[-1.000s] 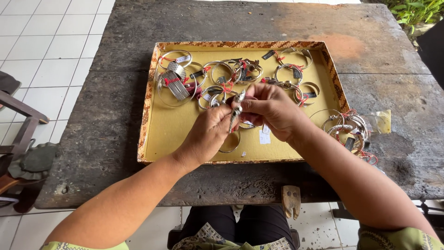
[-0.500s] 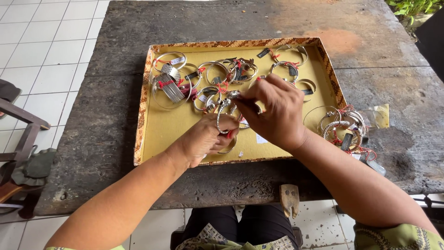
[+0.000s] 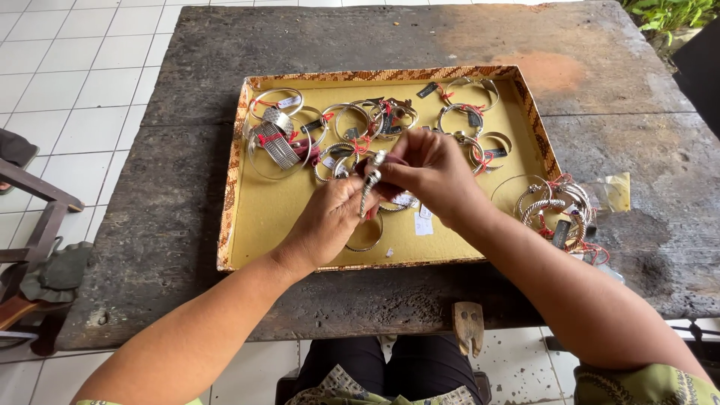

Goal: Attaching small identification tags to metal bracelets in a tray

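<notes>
Over the middle of a shallow yellow tray (image 3: 259,217), my left hand (image 3: 326,225) and my right hand (image 3: 427,176) meet on one silver bangle (image 3: 370,180). The bangle stands on edge between my fingertips, and both hands pinch it. Several more silver bangles with red string tags (image 3: 281,135) lie along the tray's far half. A thin silver ring-shaped bangle (image 3: 366,241) rests flat on the tray just under my left hand.
The tray sits on a dark, weathered wooden table (image 3: 150,247). A pile of twisted silver bangles (image 3: 559,214) lies on the table right of the tray, by a clear plastic bag (image 3: 611,191). A wooden mallet head (image 3: 469,326) pokes over the near edge. White floor tiles lie to the left.
Both hands have stayed together over the tray's middle and turned the bangle, which now stands more upright between the fingertips. The left hand's fingers shifted up toward it.
</notes>
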